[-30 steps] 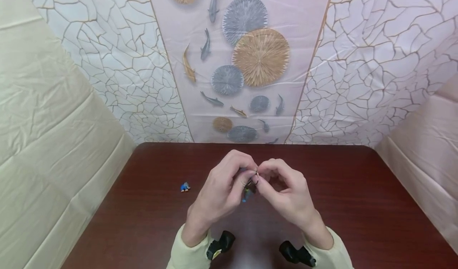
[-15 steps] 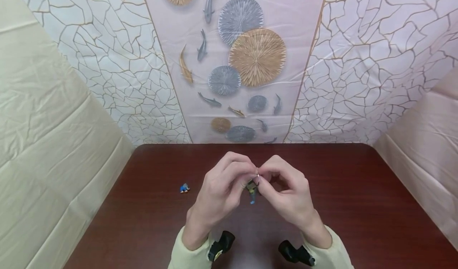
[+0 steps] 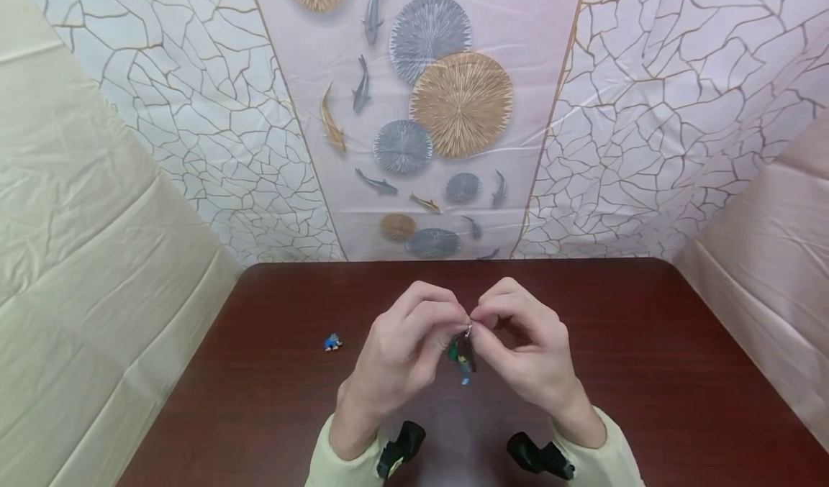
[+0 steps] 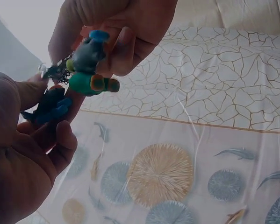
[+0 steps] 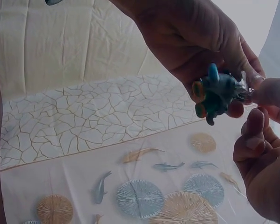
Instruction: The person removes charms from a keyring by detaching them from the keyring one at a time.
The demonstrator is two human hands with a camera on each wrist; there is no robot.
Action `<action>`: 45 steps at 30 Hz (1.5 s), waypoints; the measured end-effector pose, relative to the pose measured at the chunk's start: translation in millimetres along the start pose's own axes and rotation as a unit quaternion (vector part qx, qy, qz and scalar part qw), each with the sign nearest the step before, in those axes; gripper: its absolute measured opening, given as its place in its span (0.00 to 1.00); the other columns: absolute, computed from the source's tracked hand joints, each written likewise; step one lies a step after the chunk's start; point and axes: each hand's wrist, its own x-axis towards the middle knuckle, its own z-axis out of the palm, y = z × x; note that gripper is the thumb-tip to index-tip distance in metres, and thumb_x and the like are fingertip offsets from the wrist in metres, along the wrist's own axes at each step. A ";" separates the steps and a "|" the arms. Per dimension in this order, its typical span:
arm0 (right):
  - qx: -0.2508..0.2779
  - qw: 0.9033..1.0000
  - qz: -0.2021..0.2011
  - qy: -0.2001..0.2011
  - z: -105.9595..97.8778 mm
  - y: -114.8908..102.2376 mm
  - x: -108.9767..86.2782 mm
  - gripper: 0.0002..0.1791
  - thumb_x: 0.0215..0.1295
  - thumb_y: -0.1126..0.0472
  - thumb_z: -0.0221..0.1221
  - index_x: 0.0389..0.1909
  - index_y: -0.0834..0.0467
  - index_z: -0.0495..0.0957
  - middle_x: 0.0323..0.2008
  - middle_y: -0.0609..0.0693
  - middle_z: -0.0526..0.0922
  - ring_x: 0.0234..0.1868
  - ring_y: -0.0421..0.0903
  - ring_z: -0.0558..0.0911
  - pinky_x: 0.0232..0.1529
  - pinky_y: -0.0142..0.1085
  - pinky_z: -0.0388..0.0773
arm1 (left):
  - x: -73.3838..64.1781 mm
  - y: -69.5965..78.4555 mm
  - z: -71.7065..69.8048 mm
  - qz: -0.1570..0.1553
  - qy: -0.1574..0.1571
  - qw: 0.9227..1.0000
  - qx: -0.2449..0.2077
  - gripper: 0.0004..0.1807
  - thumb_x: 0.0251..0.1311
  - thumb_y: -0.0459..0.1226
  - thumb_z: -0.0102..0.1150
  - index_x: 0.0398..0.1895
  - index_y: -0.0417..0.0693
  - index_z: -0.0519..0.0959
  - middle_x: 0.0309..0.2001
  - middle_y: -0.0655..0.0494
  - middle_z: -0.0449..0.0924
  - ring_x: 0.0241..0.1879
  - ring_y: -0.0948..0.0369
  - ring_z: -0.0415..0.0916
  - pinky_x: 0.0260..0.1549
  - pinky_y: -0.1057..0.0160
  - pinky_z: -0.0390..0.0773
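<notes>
Above the middle of the table, both hands meet at a small metal ring (image 3: 469, 328). My left hand (image 3: 403, 361) pinches it between thumb and fingers, and my right hand (image 3: 534, 343) does the same from the other side. Small keychain figurines (image 3: 463, 363) hang below the fingertips. In the left wrist view, a green and grey figurine (image 4: 86, 74) with orange-soled feet shows beside a metal chain (image 4: 57, 72), with a dark and blue figurine (image 4: 53, 105) nearby. The right wrist view has a teal figurine (image 5: 214, 95) under the right hand. Fingers hide part of the ring.
A small blue figurine (image 3: 332, 342) lies on the dark brown table (image 3: 272, 415), left of the hands. Behind the table's far edge hangs a patterned cloth (image 3: 363, 228). Beige cloth walls (image 3: 116, 271) stand on both sides. Black wrist cameras (image 3: 401, 449) sit at the sleeves.
The hanging figurines have come out from behind the left fingers and now dangle lower, in plainer sight. Both hands keep pinching the ring and have shifted only slightly.
</notes>
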 end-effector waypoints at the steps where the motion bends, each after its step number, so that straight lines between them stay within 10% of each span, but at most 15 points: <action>1: -0.002 1.000 -0.001 0.000 -0.1 -0.1 0.2 0.04 0.59 0.75 0.61 0.32 0.72 0.75 0.29 0.57 0.72 0.31 0.41 0.72 0.22 0.26 0.69 | 0.1 0.9 -0.3 -0.002 -0.003 1.000 0.005 0.03 0.64 0.28 0.58 0.39 0.41 0.76 0.39 0.52 0.76 0.38 0.63 0.76 0.38 0.75 0.77; 28: 0.026 0.999 0.034 -0.028 -4.3 -2.2 -2.8 0.06 0.57 0.80 0.59 0.33 0.73 0.72 0.33 0.57 0.74 0.29 0.40 0.73 0.22 0.27 0.70 | -0.9 7.8 -4.9 -0.024 -0.061 0.997 0.035 0.02 0.70 0.30 0.49 0.39 0.41 0.72 0.39 0.55 0.73 0.38 0.65 0.73 0.41 0.75 0.75; 45: 0.043 0.998 0.039 -0.034 -0.7 0.2 -2.2 0.06 0.58 0.81 0.58 0.34 0.74 0.72 0.33 0.59 0.73 0.24 0.40 0.75 0.21 0.28 0.74 | -6.2 -1.7 -1.3 -0.099 -0.062 0.993 0.023 0.02 0.67 0.30 0.54 0.39 0.45 0.72 0.38 0.58 0.74 0.37 0.68 0.71 0.38 0.74 0.73</action>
